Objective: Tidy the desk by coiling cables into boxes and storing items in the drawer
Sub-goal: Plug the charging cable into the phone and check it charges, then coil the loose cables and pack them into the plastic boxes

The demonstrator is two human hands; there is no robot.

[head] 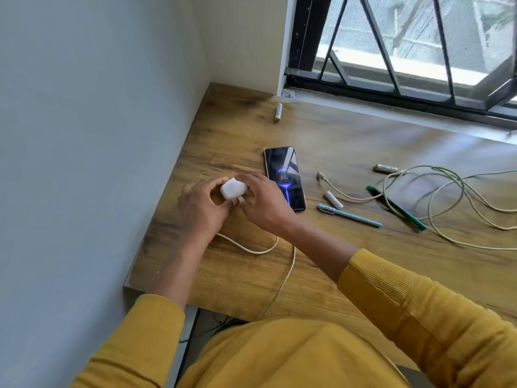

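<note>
The left hand (200, 204) holds the white charger (233, 188) tight above the table (335, 264). The right hand (263, 203) pinches the cable (282, 281) plug at its bottom end, pointing down toward the person.

Phone (284, 179) screen apparently reads "84".

the person wears a mustard-yellow knit top with long sleeves. the fabric has a fine weave, and the cuffs are ribbed in narrow lengthwise lines. both sleeves are pushed up the forearms, leaving the left hand (202, 203) and right hand (265, 204) bare, with no rings or watch showing.
</note>
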